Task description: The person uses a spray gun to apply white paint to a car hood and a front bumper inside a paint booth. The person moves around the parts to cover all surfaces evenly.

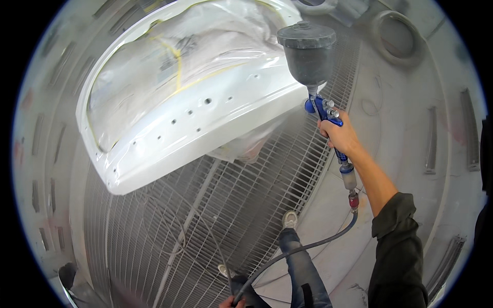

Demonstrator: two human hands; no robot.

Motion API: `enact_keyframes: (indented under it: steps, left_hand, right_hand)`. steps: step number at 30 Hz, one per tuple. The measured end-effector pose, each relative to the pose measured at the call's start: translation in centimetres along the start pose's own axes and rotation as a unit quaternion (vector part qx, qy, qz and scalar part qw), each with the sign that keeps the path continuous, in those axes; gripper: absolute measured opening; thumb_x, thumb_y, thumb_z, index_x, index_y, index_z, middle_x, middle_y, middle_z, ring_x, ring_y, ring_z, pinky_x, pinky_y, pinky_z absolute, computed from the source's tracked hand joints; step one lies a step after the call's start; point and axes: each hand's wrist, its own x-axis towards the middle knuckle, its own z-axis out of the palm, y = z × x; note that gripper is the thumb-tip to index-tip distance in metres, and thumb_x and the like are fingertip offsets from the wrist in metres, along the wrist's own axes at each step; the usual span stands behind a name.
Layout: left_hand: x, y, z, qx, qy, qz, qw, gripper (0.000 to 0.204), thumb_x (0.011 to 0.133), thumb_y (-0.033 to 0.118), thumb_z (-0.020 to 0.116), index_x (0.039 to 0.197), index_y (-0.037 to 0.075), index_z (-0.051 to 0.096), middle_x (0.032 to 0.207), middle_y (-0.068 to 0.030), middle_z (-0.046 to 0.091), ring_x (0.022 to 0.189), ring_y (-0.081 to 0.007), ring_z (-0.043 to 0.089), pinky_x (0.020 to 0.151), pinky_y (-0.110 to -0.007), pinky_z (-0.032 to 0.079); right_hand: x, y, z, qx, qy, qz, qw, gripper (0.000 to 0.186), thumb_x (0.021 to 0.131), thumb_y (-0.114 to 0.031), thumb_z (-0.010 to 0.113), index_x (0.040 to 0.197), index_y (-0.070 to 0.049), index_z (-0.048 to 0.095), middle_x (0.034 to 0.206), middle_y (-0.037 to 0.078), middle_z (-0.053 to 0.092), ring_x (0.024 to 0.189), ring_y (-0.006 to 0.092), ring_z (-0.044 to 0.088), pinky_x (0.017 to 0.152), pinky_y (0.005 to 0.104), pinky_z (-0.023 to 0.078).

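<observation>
My right hand (340, 134) is closed round the grip of a blue spray gun (324, 107) with a dark grey cup (309, 56) on top. Below the grip hang a clear filter and a red coupling (354, 200), from which a grey air hose (308, 247) curves down to the left. At the lower edge my left hand (226, 303), only partly in the picture, grips that hose. Beside the gun, to its left, is a glossy white car panel (205, 123) with several small holes. Masking film (205, 46) edged with yellow tape covers its opening.
A metal floor grating (246, 195) runs under the panel, with thin lines lying across it. Round ring-shaped things (396, 38) stand at the upper right. Slotted pale walls (46, 138) surround the space. My shoe (289, 219) is on the grating's edge.
</observation>
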Motion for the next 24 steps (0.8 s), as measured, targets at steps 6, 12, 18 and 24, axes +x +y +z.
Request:
enact_keyframes:
  steps: [6, 12, 18, 24]
  left_hand:
    - [0.5, -12.0, -9.7, 0.030, 0.053, -0.034, 0.998, 0.027, 0.084, 0.021, 0.067, 0.095, -0.003, 0.067, 0.068, -0.0073, 0.056, 0.069, -0.0132, 0.051, 0.063, -0.036, 0.045]
    - [-0.1, -19.8, -19.1, -0.059, 0.141, -0.033, 0.988, 0.023, 0.084, 0.019, 0.065, 0.089, -0.003, 0.065, 0.068, -0.0028, 0.056, 0.068, -0.0127, 0.049, 0.063, -0.035, 0.043]
    - [-0.5, -32.0, -25.4, -0.058, 0.231, -0.004, 0.971, 0.020, 0.085, 0.016, 0.067, 0.080, -0.003, 0.061, 0.064, -0.0005, 0.050, 0.065, -0.0107, 0.043, 0.058, -0.032, 0.039]
    - [0.1, -37.7, -29.5, -0.143, 0.326, -0.001, 0.935, 0.020, 0.086, 0.013, 0.063, 0.076, -0.003, 0.057, 0.067, 0.0028, 0.048, 0.066, -0.0097, 0.041, 0.055, -0.030, 0.035]
  right_hand:
    - [-8.0, -3.4, 13.4, 0.030, 0.011, -0.004, 0.999, 0.030, 0.078, -0.011, 0.057, 0.106, 0.000, 0.060, 0.063, -0.001, 0.049, 0.051, 0.0087, 0.044, 0.044, 0.0273, 0.035]
    - [-14.2, -4.8, 29.6, 0.010, -0.064, -0.090, 0.994, 0.037, 0.080, -0.010, 0.056, 0.115, 0.002, 0.060, 0.064, 0.000, 0.050, 0.055, 0.0080, 0.045, 0.050, 0.0267, 0.037]
    - [-23.3, -6.9, 45.5, 0.005, -0.042, -0.197, 0.979, 0.060, 0.080, -0.007, 0.055, 0.139, -0.003, 0.051, 0.072, 0.004, 0.056, 0.060, 0.0100, 0.050, 0.057, 0.0291, 0.044]
    - [-28.8, -7.4, 60.3, 0.052, -0.126, -0.290, 0.947, 0.070, 0.079, -0.004, 0.056, 0.147, -0.005, 0.040, 0.081, 0.018, 0.066, 0.064, 0.0201, 0.063, 0.064, 0.0351, 0.050]
